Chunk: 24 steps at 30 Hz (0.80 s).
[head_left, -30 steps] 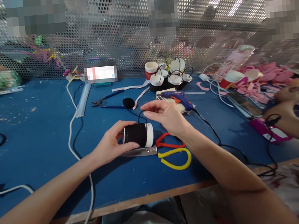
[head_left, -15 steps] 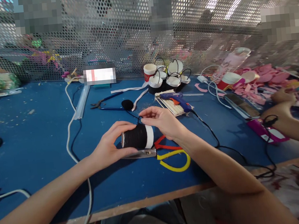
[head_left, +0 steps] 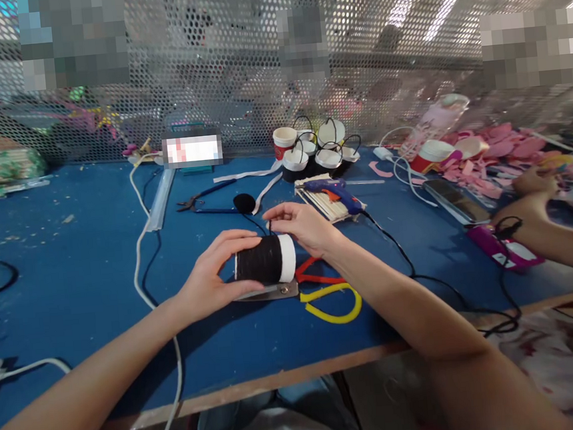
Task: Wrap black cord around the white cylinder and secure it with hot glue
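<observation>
On its side above the table lies a paper cup [head_left: 260,261] wrapped in black cord, with a white band at its right end. My left hand [head_left: 221,267] grips it from the left, thumb below and fingers on top. My right hand [head_left: 297,226] is closed in a pinch on the black cord [head_left: 269,228] just above the cup. That cord runs back toward a small black ball of cord [head_left: 244,203]. Beneath the cup rest scissors [head_left: 332,303] with one red and one yellow handle; part of their blades is hidden.
Behind my hands are blue-handled pliers [head_left: 209,198], a white strip [head_left: 245,174], a glue gun [head_left: 337,194] on a stick pad and several cups [head_left: 329,158] with black handles. White cable [head_left: 139,281] crosses at left. At right are a phone [head_left: 456,201], pink pieces [head_left: 494,146] and another person's hand [head_left: 534,183].
My right hand has shifted slightly left and up, still pinching the cord. The cup stays in my left hand, nearly in place. The whole view has shifted a little.
</observation>
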Tool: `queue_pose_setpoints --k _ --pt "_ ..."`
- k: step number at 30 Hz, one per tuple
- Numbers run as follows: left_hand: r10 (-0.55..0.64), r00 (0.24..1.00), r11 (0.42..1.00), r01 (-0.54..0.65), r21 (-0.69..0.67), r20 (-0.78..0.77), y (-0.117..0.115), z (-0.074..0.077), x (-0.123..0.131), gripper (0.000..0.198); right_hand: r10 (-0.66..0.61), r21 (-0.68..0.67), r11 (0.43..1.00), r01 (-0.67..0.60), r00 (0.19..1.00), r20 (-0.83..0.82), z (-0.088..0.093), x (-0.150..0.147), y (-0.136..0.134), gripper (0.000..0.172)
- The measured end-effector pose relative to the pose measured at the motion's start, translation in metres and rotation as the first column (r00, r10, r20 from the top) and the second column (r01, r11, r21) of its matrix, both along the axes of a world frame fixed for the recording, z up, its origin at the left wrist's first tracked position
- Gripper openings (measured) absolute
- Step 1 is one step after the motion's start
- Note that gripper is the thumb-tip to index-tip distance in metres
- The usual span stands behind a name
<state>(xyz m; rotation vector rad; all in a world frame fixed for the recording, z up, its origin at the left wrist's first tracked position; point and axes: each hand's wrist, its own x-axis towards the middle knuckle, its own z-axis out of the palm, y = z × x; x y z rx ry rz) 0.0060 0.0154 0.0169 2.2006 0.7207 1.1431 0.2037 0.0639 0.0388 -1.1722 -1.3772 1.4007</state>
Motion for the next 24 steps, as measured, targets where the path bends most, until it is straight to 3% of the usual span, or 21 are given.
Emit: queue_pose_setpoints --k 3,5,9,12,15,18,21,24 --pt "-0.009 0.997 0.999 0.012 -0.043 0.076 0.002 -0.001 0.0 0.055 0.058 -0.057 0.997 -0.057 0.998 0.023 -0.003 0.0 0.004 0.02" --pt "0.044 0.989 0.992 -0.026 -0.126 0.144 0.004 -0.001 0.0 0.055 0.053 -0.025 0.998 -0.05 0.99 0.134 -0.005 0.003 0.006 0.02" --pt "0.232 0.949 0.905 -0.13 -0.405 0.215 0.011 -0.004 -0.001 0.053 -0.119 0.262 0.965 0.025 0.928 0.352 -0.003 0.01 0.0 0.019" --pt "0.291 0.926 0.841 -0.128 -0.526 0.241 0.015 -0.01 -0.001 0.049 -0.073 0.359 0.931 -0.062 0.933 0.351 0.001 0.011 -0.016 0.031" --pt "0.26 0.936 0.816 -0.082 -0.572 0.238 0.015 -0.015 0.001 0.054 0.025 0.357 0.92 -0.161 0.933 0.358 0.0 0.009 -0.031 0.027" --pt "0.198 0.947 0.808 -0.012 -0.589 0.254 0.014 -0.015 0.002 0.064 0.021 0.369 0.917 -0.15 0.943 0.332 -0.005 0.006 -0.038 0.02" --pt "0.182 0.935 0.796 0.041 -0.604 0.303 0.013 -0.011 0.001 0.055 -0.013 0.433 0.89 -0.141 0.943 0.333 -0.008 0.006 -0.04 0.017" --pt "0.15 0.933 0.72 0.123 -0.683 0.326 0.013 -0.008 0.0 0.046 0.001 0.467 0.863 -0.193 0.925 0.38 -0.008 0.006 -0.04 0.016"
